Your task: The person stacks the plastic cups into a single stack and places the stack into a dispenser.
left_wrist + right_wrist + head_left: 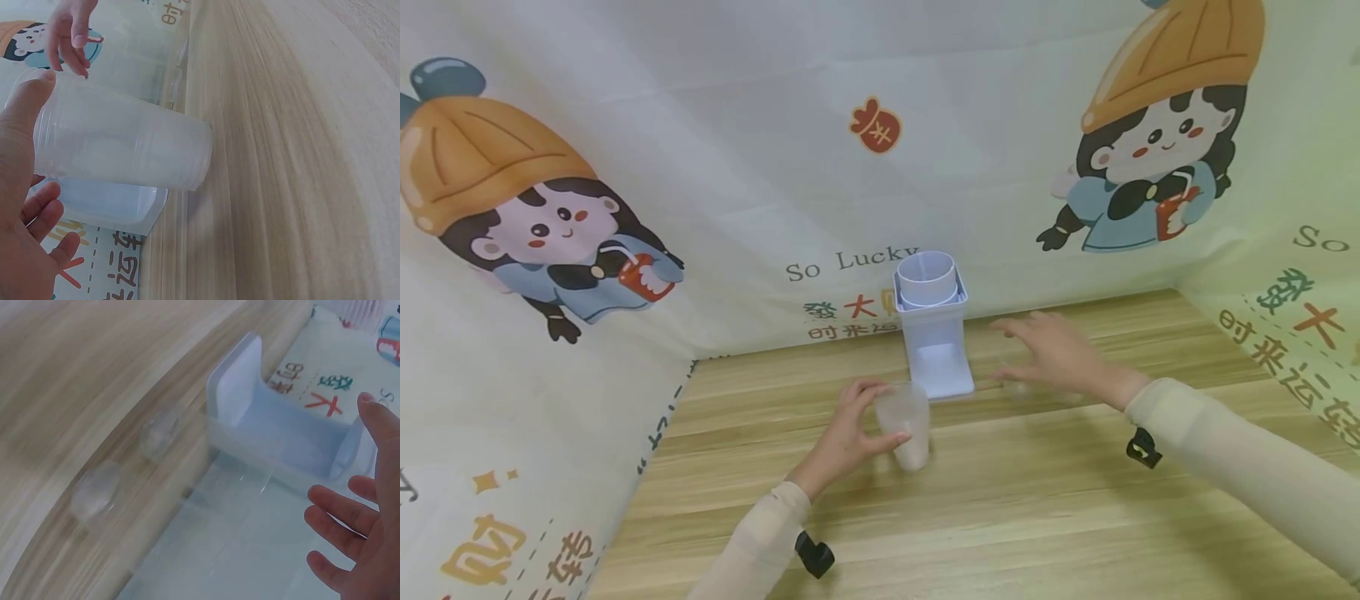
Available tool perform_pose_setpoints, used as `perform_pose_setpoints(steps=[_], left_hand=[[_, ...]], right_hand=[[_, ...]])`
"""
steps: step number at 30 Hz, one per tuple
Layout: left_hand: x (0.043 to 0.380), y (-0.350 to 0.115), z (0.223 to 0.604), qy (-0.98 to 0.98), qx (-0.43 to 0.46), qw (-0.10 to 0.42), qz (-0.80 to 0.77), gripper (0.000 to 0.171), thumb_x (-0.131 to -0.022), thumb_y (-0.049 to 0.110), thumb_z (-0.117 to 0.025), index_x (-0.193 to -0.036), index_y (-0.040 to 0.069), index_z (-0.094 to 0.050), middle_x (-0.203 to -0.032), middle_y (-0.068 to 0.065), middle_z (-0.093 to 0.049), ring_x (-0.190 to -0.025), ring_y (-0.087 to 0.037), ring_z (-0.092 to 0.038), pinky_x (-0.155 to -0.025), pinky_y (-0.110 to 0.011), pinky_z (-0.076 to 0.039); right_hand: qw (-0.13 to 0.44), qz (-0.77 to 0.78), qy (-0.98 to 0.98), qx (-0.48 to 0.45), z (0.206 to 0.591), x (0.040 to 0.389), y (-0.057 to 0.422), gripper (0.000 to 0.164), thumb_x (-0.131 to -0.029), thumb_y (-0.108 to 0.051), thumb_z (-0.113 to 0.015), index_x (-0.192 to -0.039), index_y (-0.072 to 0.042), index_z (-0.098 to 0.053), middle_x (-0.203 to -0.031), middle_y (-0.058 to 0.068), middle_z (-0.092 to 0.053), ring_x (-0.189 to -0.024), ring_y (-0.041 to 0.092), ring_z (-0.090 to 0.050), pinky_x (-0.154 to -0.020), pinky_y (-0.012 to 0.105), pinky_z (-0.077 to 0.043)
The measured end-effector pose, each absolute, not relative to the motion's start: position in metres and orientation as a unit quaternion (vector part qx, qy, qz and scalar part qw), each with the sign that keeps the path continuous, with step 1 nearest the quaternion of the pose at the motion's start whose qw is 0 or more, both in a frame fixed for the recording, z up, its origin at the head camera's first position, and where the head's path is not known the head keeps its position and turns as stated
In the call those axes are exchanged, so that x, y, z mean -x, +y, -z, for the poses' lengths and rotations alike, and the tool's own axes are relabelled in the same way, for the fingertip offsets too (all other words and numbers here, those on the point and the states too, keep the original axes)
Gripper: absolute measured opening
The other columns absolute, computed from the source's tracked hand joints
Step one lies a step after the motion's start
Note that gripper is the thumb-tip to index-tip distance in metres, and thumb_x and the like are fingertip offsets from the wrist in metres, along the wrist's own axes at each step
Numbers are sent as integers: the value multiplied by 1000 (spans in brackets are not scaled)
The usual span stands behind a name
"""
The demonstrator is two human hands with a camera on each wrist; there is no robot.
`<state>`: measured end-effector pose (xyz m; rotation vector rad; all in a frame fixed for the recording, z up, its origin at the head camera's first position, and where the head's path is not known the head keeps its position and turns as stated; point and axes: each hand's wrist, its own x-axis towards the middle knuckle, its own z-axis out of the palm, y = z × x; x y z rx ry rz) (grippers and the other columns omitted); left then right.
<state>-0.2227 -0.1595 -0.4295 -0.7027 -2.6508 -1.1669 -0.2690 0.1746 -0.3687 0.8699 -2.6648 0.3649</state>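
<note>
A frosted plastic cup (pixel 904 421) is held by my left hand (pixel 850 429), thumb on one side and fingers on the other. In the left wrist view the cup (pixel 125 137) has fine rings near its rim; whether several are nested I cannot tell. My right hand (pixel 1060 354) has its fingers spread, beside faint clear cups (pixel 1017 387) right of the stand. Two see-through round bases (pixel 97 492) show in the right wrist view, apart from the fingers. Between the hands stands a white plastic stand (pixel 940 367) with a round tube (pixel 927 279) in its top.
The wood-grain table (pixel 1000 517) meets a printed cloth (pixel 760 167) at the back and both sides. The white stand is close to the back cloth. A black wrist strap (pixel 815 554) hangs below the left sleeve, another (pixel 1142 448) below the right.
</note>
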Motion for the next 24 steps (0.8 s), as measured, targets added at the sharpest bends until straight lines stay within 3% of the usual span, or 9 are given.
perform_pose_setpoints(steps=[9, 24], left_hand=[[223, -161, 430, -886, 234, 77, 392, 66, -72, 25, -88, -129, 8, -60, -138, -15, -50, -135, -33, -40, -114, -57, -37], [222, -161, 428, -889, 228, 76, 390, 65, -73, 26, -88, -129, 10, -60, -139, -11, -49, -136, -32, -40, -114, -56, -38]], right_hand=[[134, -115, -941, -288, 378, 282, 198, 78, -82, -54, -74, -139, -6, -52, -134, 16, -63, -124, 42, -55, -106, 59, -43], [125, -101, -944, -289, 386, 284, 203, 71, -85, -45, -74, -138, -3, -53, -125, 16, -68, -118, 40, -57, -99, 58, -48]])
